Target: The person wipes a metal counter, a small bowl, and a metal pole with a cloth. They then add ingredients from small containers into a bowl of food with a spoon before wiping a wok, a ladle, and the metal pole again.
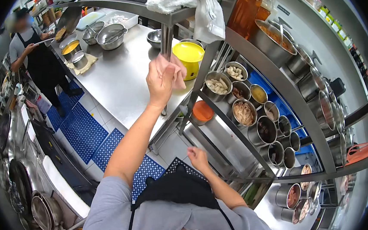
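My left hand is raised over the steel worktable, its fingers closed around a crumpled pale pink cloth. Just behind the cloth stands a round yellow container, partly covered by it. A steel post of the overhead shelf rises beside that hand. Lower down, my right hand hangs in front of the black apron with its fingers curled in, and I see nothing in it. It touches neither the rack nor the table.
Steel pots of food crowd the rack on my right. White towels hang from the overhead shelf. Metal bowls sit on the worktable's far end. A co-worker in a black apron stands at far left, beyond blue floor mats.
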The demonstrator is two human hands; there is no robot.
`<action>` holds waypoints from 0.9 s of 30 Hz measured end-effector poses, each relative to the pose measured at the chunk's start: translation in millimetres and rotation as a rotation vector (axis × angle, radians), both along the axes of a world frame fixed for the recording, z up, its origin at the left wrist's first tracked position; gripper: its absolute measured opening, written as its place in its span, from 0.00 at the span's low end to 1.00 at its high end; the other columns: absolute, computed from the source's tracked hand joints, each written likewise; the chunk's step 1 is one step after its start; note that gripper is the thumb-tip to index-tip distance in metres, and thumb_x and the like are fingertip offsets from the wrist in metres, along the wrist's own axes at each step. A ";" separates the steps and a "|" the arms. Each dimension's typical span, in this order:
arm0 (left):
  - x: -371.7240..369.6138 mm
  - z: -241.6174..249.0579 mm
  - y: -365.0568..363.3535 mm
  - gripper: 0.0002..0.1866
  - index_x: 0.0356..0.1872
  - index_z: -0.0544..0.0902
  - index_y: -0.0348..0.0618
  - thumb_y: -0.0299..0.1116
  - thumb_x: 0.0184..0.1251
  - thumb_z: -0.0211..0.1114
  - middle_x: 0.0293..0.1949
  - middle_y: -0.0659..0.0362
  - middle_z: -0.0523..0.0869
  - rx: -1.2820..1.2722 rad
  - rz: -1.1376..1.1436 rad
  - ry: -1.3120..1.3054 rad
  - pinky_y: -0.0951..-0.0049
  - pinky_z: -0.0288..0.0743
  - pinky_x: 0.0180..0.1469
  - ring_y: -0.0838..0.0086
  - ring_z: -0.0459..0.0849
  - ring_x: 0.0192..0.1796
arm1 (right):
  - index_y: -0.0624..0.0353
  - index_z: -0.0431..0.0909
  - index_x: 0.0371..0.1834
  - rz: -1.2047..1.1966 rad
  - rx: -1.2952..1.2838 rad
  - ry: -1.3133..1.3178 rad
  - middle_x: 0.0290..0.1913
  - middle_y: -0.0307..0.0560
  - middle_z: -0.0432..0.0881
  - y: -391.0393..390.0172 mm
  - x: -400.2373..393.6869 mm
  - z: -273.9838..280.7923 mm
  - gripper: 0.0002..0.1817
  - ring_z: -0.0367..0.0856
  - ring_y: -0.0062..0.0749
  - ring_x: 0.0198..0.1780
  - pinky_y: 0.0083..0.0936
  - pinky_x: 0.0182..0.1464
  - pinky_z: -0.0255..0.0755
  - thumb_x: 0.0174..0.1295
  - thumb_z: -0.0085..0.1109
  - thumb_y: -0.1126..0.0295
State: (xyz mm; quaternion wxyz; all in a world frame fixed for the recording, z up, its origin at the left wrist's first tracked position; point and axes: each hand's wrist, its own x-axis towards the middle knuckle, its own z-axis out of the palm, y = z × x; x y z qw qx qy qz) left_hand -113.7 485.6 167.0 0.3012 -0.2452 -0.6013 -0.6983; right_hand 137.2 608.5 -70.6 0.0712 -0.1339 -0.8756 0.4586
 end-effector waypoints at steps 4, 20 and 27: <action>-2.9 -59.8 -11.7 0.21 0.48 0.75 0.34 0.47 0.74 0.63 0.30 0.56 0.84 -0.179 0.010 0.001 0.70 0.76 0.42 0.71 0.82 0.35 | 0.58 0.86 0.46 0.001 0.007 -0.203 0.36 0.51 0.88 5.7 33.0 -39.5 0.14 0.87 0.36 0.36 0.33 0.43 0.79 0.61 0.65 0.64; -17.8 70.3 -22.3 0.15 0.32 0.74 0.41 0.41 0.78 0.58 0.25 0.64 0.82 0.070 -0.601 0.072 0.84 0.63 0.22 0.86 0.72 0.21 | 0.56 0.86 0.44 -0.040 0.076 -0.361 0.36 0.52 0.88 24.8 57.5 -71.7 0.14 0.87 0.42 0.39 0.35 0.45 0.79 0.59 0.65 0.63; -6.2 -54.1 -29.4 0.17 0.47 0.81 0.35 0.43 0.76 0.61 0.40 0.59 0.86 -0.142 -0.257 -0.032 0.73 0.73 0.56 0.74 0.82 0.45 | 0.57 0.86 0.44 -0.016 0.061 -0.489 0.33 0.49 0.88 26.2 78.9 -76.0 0.13 0.87 0.38 0.38 0.33 0.45 0.78 0.59 0.64 0.64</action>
